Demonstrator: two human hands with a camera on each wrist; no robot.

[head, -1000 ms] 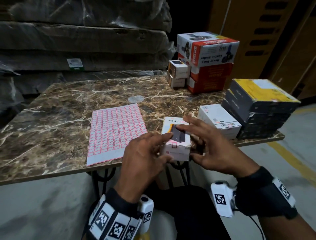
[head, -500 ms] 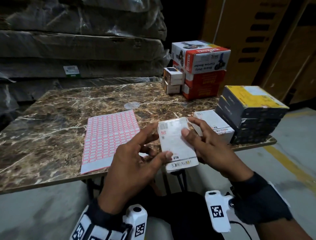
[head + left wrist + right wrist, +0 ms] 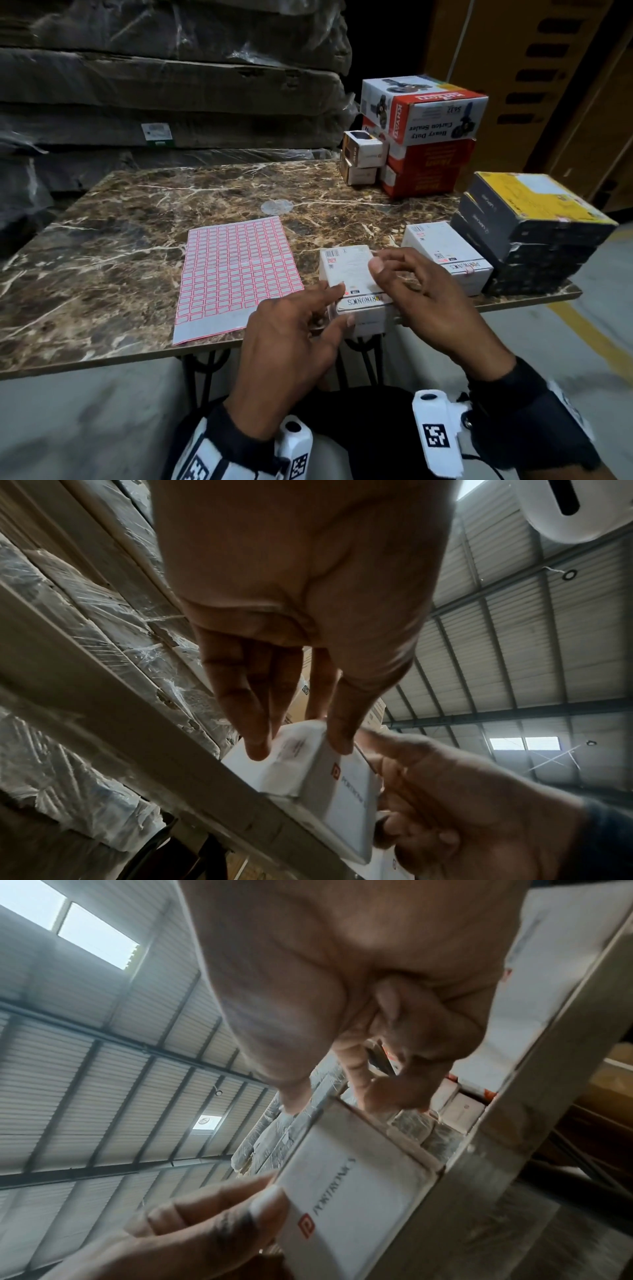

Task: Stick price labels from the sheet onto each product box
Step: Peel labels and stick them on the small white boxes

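Observation:
A white product box (image 3: pixel 349 274) lies back face up at the table's front edge, its near end over the edge. My left hand (image 3: pixel 339 304) pinches its near left corner, thumb on the near side face, fingers on the left side. My right hand (image 3: pixel 394 274) holds its right side with the thumb on top. In the left wrist view my left hand (image 3: pixel 298 748) grips the box (image 3: pixel 342 785). In the right wrist view my right hand (image 3: pixel 342 1102) is at the box's (image 3: pixel 352 1191) far edge. The pink-bordered label sheet (image 3: pixel 236 274) lies flat to the left.
A second white box (image 3: pixel 445 253) lies just right of the held one. Stacked dark boxes with a yellow top (image 3: pixel 534 226) stand at the right edge. Red and white cartons (image 3: pixel 424 137) and two small boxes (image 3: pixel 361 157) stand at the back right. Wrapped pallets rise behind the marble table (image 3: pixel 102 260).
The box was picture side up, then was lifted and turned over in both hands. Now it is down at the table edge with its back face up.

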